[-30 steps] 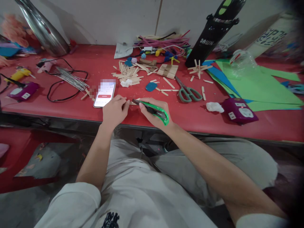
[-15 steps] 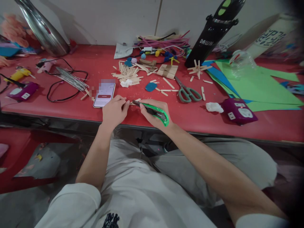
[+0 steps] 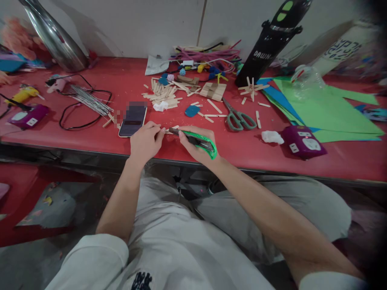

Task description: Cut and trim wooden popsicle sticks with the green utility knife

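Note:
My right hand (image 3: 201,145) is closed around a green utility knife (image 3: 201,141), its dark blade end pointing left. Under the blade a small wooden craft stick (image 3: 172,129) lies on the red table. My left hand (image 3: 147,139) presses the stick's left end with its fingers and thumb, close to the blade. Beside that hand, a phone (image 3: 133,119) lies face up with a dimmed screen. Beyond my hands are a pile of craft sticks (image 3: 165,93) and a blue disc (image 3: 192,110). Grey-handled scissors (image 3: 240,119) lie to the right.
Purple power boxes (image 3: 304,141) (image 3: 28,115) stand at both sides. Green paper sheets (image 3: 335,106) cover the right. A black bottle (image 3: 263,48) and a steel jug (image 3: 60,40) stand at the back. Metal wires (image 3: 90,100) and a yellow glue gun (image 3: 24,94) lie left.
The phone's screen has dimmed. The utility knife has tilted very slightly at its handle end; both hands stay in nearly the same place.

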`<state>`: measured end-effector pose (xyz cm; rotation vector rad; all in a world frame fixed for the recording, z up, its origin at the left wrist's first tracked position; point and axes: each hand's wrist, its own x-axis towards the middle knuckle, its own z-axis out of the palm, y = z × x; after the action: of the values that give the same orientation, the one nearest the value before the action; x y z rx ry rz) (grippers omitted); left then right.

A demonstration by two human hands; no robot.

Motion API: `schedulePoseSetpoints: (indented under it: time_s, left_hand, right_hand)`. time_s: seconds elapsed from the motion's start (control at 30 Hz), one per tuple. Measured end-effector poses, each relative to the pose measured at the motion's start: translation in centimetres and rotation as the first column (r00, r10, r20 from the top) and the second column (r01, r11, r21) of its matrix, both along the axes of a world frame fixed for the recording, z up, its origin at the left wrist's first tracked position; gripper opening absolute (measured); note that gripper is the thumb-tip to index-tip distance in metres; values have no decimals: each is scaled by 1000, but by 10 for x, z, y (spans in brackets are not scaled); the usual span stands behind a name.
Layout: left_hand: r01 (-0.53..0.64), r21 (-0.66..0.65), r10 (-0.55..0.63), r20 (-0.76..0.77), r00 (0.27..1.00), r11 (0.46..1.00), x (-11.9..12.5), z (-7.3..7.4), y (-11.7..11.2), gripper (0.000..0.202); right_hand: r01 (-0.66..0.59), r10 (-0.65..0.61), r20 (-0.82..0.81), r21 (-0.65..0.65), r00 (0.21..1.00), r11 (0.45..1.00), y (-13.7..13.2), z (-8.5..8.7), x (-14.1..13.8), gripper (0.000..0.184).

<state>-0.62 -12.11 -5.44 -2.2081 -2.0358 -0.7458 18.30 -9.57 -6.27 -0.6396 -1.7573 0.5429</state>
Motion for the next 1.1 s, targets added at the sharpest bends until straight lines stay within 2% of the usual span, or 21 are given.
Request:
schedulePoseSetpoints:
  time_s: [0.2,0.6,1.1]
  left_hand:
    - [6,2,-6,-16,1000,1000,0,0,1,36]
    - [4,3,-4,4,1000,1000,-1,-1,1,33]
    - [1,7,-1,-18,1000,1000,-1,0,1,33]
  right_hand:
    - [11,-13,39,46,999,999,-1,1,0,15]
    - [16,-17,31,49,999,999,0,0,1,15]
    - [25,-25,16,0,1000,1000,1,-2,0,18]
